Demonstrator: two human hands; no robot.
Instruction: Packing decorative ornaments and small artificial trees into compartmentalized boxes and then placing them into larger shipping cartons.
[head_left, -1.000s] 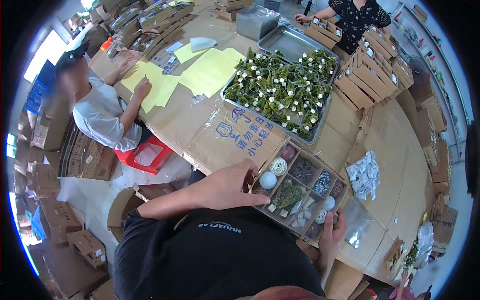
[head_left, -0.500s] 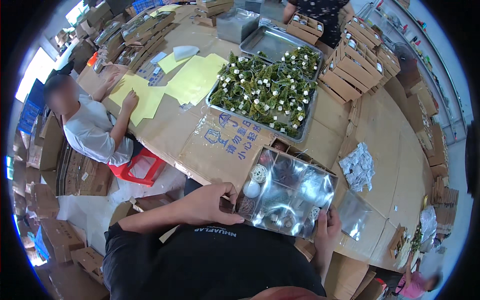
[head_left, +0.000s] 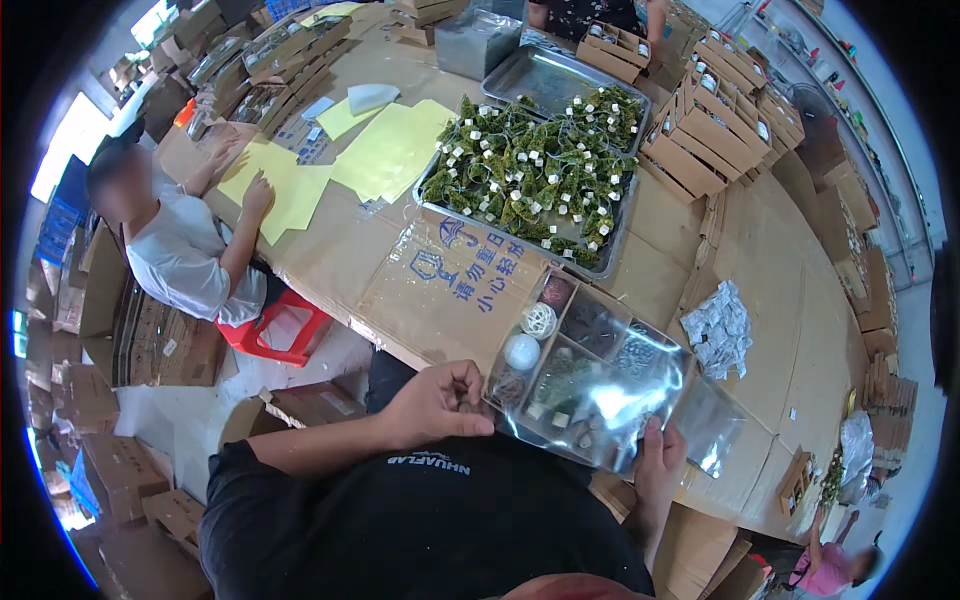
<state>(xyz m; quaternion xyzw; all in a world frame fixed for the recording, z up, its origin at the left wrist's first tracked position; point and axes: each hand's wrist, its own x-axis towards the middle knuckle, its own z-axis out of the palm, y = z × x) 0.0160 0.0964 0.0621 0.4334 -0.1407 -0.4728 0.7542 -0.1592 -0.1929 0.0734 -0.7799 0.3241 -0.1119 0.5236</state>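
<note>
A shallow divided box (head_left: 548, 378) with a shiny clear plastic cover (head_left: 625, 405) lies tilted in front of me, over the near table edge. Its compartments hold a dark red ball (head_left: 556, 291), a white woven ball (head_left: 538, 320), a plain white ball (head_left: 522, 351), a brown twig ball (head_left: 509, 385) and dried greenery. My right hand (head_left: 660, 458) grips the box's near right edge, its thumb on the cover. Beside the near left corner, my left hand (head_left: 437, 405) has curled fingers and its thumb toward the box; whatever they pinch is too small to tell.
Past the box stands a metal tray (head_left: 425, 205) of green sprigs with white cubes. Yellow sheets (head_left: 385, 155) lie to its left, by a seated person (head_left: 190, 250). Stacked cartons (head_left: 695, 145), a crumpled silvery sheet (head_left: 718, 330) and a clear flat sheet (head_left: 712, 430) are on the right.
The box and its cover now line up more closely, and the glare has shifted, showing more of the contents. My left fingers have drawn slightly back from the corner; the right hand keeps its grip.
</note>
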